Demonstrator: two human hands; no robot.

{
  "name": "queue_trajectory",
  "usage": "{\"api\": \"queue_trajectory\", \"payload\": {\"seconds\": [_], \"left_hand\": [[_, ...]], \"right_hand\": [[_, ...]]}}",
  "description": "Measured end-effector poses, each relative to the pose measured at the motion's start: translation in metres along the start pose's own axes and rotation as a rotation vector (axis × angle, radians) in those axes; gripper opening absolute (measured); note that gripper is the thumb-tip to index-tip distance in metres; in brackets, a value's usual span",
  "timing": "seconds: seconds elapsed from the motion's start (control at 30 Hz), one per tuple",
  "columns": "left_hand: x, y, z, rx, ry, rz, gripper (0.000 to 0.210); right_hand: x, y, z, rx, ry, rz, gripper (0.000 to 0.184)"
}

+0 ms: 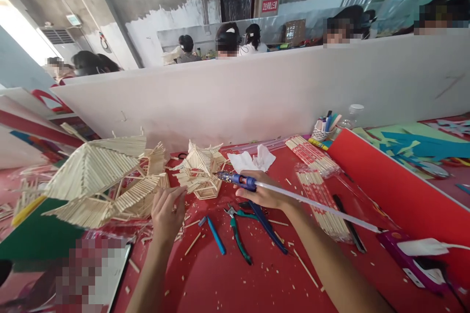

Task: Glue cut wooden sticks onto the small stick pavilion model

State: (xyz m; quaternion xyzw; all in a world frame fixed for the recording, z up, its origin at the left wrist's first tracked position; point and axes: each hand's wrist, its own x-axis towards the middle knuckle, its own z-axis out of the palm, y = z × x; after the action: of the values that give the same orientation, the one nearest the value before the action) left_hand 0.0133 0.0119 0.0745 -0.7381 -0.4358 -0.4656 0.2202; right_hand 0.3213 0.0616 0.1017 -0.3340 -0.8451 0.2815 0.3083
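My right hand (262, 190) is wrapped round a blue hot glue gun (245, 182), with a long translucent glue stick (316, 204) running out of its back. Its nozzle points left, close to the roof of a small pavilion model (203, 168) built from thin wooden sticks. On that model's left side, my left hand (167, 212) has its fingers bent together near the eave; anything between them is hidden. A larger stick pavilion (97, 168) stands farther left. Green-handled cutting pliers (238, 234) lie below my right hand, next to a long dark blue handle (268, 227).
A light blue tool (216, 235) and stick scraps lie on the red table (227, 288). Packs of sticks (325, 205), a black cutter knife (350, 225) and a purple power strip (411, 259) are on the right. A white partition (227, 102) stands behind; people sit beyond it.
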Motion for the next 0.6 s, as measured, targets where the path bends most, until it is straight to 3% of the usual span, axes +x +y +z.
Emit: {"api": "queue_trajectory", "payload": {"seconds": [0.37, 0.6], "left_hand": [[-0.020, 0.005, -0.002, 0.077, -0.050, -0.074, 0.012], [-0.018, 0.010, -0.007, 0.059, -0.069, -0.103, 0.016]], "right_hand": [[0.003, -0.033, 0.032, -0.306, 0.053, -0.004, 0.039], [0.003, -0.042, 0.056, -0.578, 0.175, -0.042, 0.040]]}}
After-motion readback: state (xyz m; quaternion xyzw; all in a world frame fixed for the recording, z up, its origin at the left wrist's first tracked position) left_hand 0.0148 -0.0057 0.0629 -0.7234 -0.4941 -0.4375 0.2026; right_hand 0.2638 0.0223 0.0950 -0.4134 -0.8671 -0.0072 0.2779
